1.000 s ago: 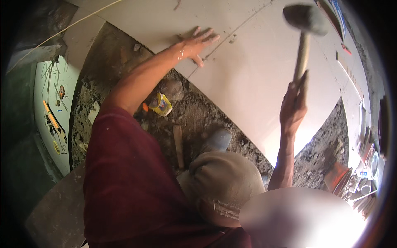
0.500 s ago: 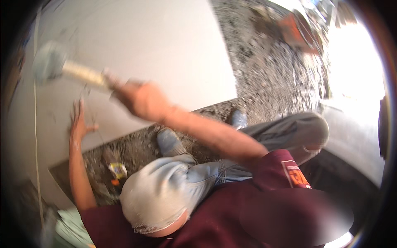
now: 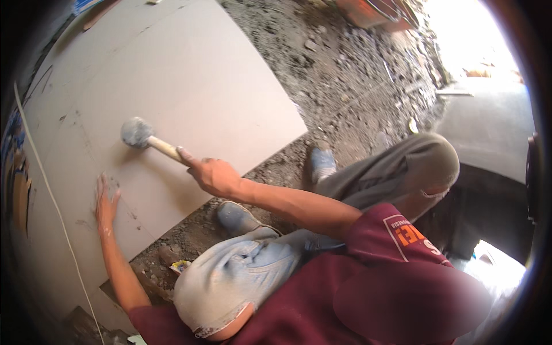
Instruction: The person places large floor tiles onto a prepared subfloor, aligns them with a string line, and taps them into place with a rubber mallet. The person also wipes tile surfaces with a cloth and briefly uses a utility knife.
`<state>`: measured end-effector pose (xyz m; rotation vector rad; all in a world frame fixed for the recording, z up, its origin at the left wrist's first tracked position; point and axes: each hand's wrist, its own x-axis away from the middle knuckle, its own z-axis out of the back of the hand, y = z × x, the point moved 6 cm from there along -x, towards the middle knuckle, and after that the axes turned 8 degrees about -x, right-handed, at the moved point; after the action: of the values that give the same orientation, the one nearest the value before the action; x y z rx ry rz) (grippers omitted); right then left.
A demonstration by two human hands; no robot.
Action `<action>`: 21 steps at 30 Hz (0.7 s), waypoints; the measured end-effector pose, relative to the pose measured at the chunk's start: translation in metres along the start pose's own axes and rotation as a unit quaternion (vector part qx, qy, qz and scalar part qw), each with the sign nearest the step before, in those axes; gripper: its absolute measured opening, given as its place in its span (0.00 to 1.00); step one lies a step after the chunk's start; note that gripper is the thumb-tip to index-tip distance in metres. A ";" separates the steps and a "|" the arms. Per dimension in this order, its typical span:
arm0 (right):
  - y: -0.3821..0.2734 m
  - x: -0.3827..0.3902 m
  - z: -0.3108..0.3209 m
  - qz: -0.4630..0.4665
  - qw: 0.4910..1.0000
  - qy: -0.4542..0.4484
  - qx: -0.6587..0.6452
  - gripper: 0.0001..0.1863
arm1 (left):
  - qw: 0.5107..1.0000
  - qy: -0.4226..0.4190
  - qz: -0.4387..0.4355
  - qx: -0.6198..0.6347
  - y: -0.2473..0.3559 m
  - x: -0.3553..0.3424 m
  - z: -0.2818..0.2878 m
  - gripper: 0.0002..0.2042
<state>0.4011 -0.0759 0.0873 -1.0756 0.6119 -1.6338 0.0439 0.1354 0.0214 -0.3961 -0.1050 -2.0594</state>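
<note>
My right hand (image 3: 214, 176) grips the wooden handle of a mallet (image 3: 136, 133) with a grey, dusty head, held over a large pale floor tile (image 3: 201, 80). Whether the head touches the tile I cannot tell. My left hand (image 3: 105, 204) lies on the tiled surface to the lower left of the mallet, fingers stretched out, with dark smudges and a joint line nearby. A thin pale string (image 3: 49, 190) runs along the left of that hand.
Rough rubble bed (image 3: 356, 75) borders the tile, with my bent legs and shoes on it. An orange bucket (image 3: 368, 12) is at the top, a grey board or slab (image 3: 483, 121) at right, a small yellow packet (image 3: 178, 267) near my knee, assorted items along the left edge.
My view has swung round. My right hand has brought the mallet from raised, then moving, to low over the tile. My left hand still rests spread on the tile.
</note>
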 end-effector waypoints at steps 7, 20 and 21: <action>-0.070 -0.076 0.049 0.137 0.985 0.081 -0.063 0.32 | 0.996 -0.055 0.042 0.050 -0.001 -0.059 0.036 0.52; -0.114 -0.195 0.042 0.263 0.955 0.129 0.043 0.36 | 0.985 -0.158 0.058 -0.035 0.000 -0.098 0.060 0.72; -0.099 -0.206 0.035 0.141 0.982 0.057 0.112 0.34 | 0.984 -0.164 0.064 -0.034 -0.001 -0.098 0.059 0.72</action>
<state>0.3964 0.1537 0.1131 -0.7005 0.6100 -1.4815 0.1007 0.2311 0.0456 -0.7632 -0.2021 -1.8609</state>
